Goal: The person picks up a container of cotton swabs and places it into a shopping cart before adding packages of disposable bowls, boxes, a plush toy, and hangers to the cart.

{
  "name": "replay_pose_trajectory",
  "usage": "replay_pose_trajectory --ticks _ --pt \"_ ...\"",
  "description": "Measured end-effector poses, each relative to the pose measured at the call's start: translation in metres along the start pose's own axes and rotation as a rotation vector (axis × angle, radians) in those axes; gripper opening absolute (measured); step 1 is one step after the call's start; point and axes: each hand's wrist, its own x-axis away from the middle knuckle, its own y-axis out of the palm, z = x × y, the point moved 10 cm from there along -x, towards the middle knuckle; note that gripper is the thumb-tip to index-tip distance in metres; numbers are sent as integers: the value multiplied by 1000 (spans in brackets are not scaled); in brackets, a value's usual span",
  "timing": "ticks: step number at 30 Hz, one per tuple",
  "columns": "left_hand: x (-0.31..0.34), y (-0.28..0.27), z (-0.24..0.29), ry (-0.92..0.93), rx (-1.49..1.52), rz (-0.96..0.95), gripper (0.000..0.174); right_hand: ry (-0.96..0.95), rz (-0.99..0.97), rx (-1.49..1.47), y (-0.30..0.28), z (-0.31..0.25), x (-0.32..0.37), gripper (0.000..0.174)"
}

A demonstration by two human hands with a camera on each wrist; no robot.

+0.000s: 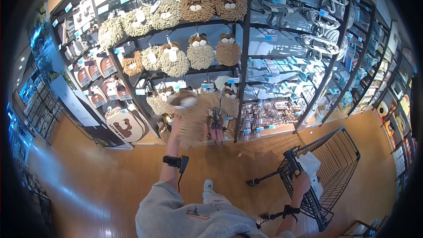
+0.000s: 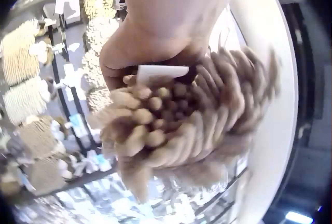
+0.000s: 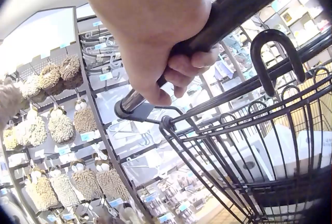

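Observation:
My left hand [image 2: 155, 37] grips a brown chenille hand towel [image 2: 207, 115] by its top, and a white tag [image 2: 163, 71] sticks out beside the fingers. In the head view this shaggy towel [image 1: 194, 121] has a darker brown and white animal-face top, looks blurred, and overlaps the lower rows of the display. Most of the left hand is hidden behind it there. On the other side, my right hand [image 3: 161, 53] is wrapped around the black handle [image 3: 228, 19] of a wire shopping cart [image 1: 339, 158].
Similar hand towels [image 1: 200, 55] hang on hooks in several rows ahead. Hangers [image 1: 326, 17] fill the shelves to their right. Inside the cart lie white packages [image 1: 309, 163]. A bear-print mat [image 1: 125, 125] stands at the lower left of the display, above the wooden floor [image 1: 110, 180].

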Motion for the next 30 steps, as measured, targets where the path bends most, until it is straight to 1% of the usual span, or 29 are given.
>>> replay_pose_trajectory --ticks 1,2,3,4,6,7,8,10,11,12,14,16,17,19,22,23,24,26,27,29,30 --pt "-6 1 -8 -11 -84 -1 35 1 9 3 1 1 0 28" --pt "-12 4 -19 -55 -91 -51 35 -2 14 -2 3 1 0 28" --pt "-11 13 -38 -178 -19 -200 43 -4 15 1 4 2 0 28" --pt "-14 8 -46 -172 -16 -202 43 -8 14 8 4 2 -2 28" --pt "6 11 -47 -299 240 -203 43 -7 2 13 1 0 -2 29" --pt "33 30 -28 -455 561 -172 46 -3 -13 16 2 -1 -2 29" --pt "35 29 -20 -459 564 -162 46 -10 -18 22 4 -1 -3 29" --pt "29 27 4 -351 650 -225 52 -7 23 30 7 2 -3 30" --pt "23 11 -1 -315 612 -168 59 -13 8 43 11 3 -3 30" --pt "23 7 -6 -333 613 -148 59 -4 5 37 13 4 -5 30" --pt "22 0 5 -212 758 -163 62 -3 -28 49 14 4 -5 30" --pt "24 -7 -4 -174 800 -78 59 0 -5 32 8 1 -4 30" --pt "25 -10 -15 -187 800 -59 59 -7 -21 47 8 -1 -4 30" --pt "24 -30 -31 -83 684 63 55 -24 -13 37 4 -4 -4 31" --pt "34 -43 -37 -101 775 122 53 -56 -4 57 4 -6 -4 31" --pt "34 -48 -33 -59 693 122 59 -60 15 69 -1 -9 -3 31" --pt "34 -54 -33 -69 688 134 59 -64 3 77 -2 -12 -3 31" --pt "38 -54 -11 12 969 0 72 -66 16 75 -5 -13 -3 31" --pt "43 -50 0 1 963 9 72 -55 3 79 -3 -12 -3 31" --pt "53 -33 43 174 1031 -142 86 -40 -22 81 2 -10 -5 31" --pt "52 -31 45 163 1027 -136 86 -28 -33 77 4 -9 -6 32"
